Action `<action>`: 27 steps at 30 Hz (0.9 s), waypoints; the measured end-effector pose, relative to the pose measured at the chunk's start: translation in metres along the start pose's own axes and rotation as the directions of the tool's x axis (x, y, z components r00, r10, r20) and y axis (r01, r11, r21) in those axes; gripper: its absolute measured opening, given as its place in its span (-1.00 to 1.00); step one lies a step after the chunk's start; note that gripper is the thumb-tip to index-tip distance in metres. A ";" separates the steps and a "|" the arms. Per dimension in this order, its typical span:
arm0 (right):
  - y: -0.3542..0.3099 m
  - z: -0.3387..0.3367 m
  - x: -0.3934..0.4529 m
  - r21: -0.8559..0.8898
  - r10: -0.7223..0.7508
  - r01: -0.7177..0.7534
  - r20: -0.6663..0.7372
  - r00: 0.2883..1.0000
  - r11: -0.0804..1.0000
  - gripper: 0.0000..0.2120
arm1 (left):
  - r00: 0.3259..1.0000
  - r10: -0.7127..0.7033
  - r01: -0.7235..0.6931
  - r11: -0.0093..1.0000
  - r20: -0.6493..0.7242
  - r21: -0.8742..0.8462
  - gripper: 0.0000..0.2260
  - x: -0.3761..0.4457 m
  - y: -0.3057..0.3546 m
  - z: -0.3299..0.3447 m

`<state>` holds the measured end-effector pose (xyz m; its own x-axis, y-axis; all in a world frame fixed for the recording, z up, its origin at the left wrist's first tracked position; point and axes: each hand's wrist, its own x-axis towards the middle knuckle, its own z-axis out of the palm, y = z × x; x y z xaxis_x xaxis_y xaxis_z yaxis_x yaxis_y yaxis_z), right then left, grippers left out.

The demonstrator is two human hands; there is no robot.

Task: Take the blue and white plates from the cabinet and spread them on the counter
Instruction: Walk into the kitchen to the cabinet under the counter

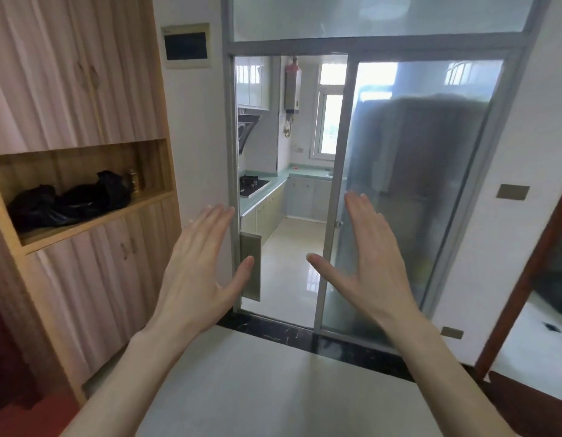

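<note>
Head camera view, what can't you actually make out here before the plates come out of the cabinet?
- Blue and white plates: none in view; the kitchen cabinets are shut and too far off.
- Behind the frosted sliding door: only a dark blurred shape.
- Black bundle on the wooden shelf: contents hidden.
- Left hand and right hand: open and empty; forearms are cut off by the bottom edge.

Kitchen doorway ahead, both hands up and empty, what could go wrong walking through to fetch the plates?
The sliding glass door covers the right half of the opening, so the right hand could bump its frame. The glossy kitchen floor may be slippery. No plates are visible yet, so the right cabinet is uncertain.
</note>
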<state>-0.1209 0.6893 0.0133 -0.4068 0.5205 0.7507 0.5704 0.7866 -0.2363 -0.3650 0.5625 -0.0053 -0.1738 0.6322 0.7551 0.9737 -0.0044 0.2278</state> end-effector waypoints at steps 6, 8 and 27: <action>0.030 0.058 0.056 -0.042 0.040 -0.039 0.025 0.999 0.998 -0.04 | 0.999 -0.017 0.019 0.997 0.028 -0.073 -0.32 0.056 -0.049 0.059; 0.044 0.076 0.073 -0.049 0.051 -0.050 0.016 0.999 0.998 -0.04 | 0.999 -0.017 0.020 0.995 0.034 -0.096 -0.32 0.076 -0.062 0.078; 0.249 0.293 0.285 -0.072 0.083 -0.079 0.058 0.995 0.994 0.01 | 0.993 -0.018 0.026 0.998 0.120 -0.065 -0.27 0.317 -0.185 0.341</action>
<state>-0.3039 1.1310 -0.0122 -0.3989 0.6027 0.6911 0.6507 0.7171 -0.2498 -0.5501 1.0281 -0.0182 -0.1727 0.7206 0.6715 0.9572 -0.0380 0.2870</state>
